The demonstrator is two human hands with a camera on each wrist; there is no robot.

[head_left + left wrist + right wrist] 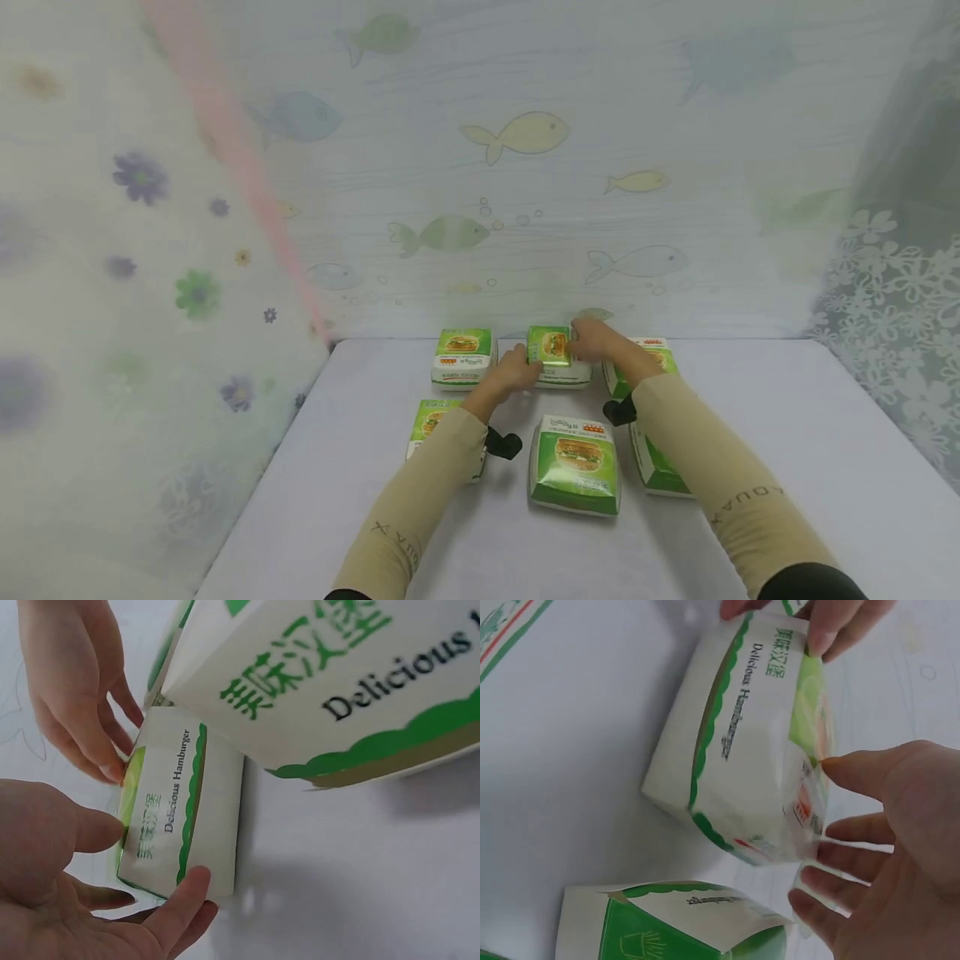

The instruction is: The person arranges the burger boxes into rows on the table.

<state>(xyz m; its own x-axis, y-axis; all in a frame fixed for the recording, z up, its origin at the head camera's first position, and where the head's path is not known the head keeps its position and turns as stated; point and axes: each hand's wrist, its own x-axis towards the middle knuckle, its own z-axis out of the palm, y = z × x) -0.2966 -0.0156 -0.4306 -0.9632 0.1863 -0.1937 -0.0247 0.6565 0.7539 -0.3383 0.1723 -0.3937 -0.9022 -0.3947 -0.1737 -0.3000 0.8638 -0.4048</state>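
Both hands are at the middle hamburger box [562, 379] of the back row, a white carton with a green top panel. My left hand [516, 371] holds its left end; in the left wrist view the thumb lies at the top edge and the fingers along the side of the box [214, 825]. At the opposite end, my right hand [596, 340] holds the carton by its edge. The right wrist view shows that thumb touching the top edge of the box [742, 735], with the fingers at its end face.
More hamburger boxes stand around: back left [463, 360], back right [666, 357], front left [429, 421], front middle [573, 462] and front right [660, 471]. They rest on a white table [525, 550]. A fish-patterned curtain [525, 208] hangs right behind.
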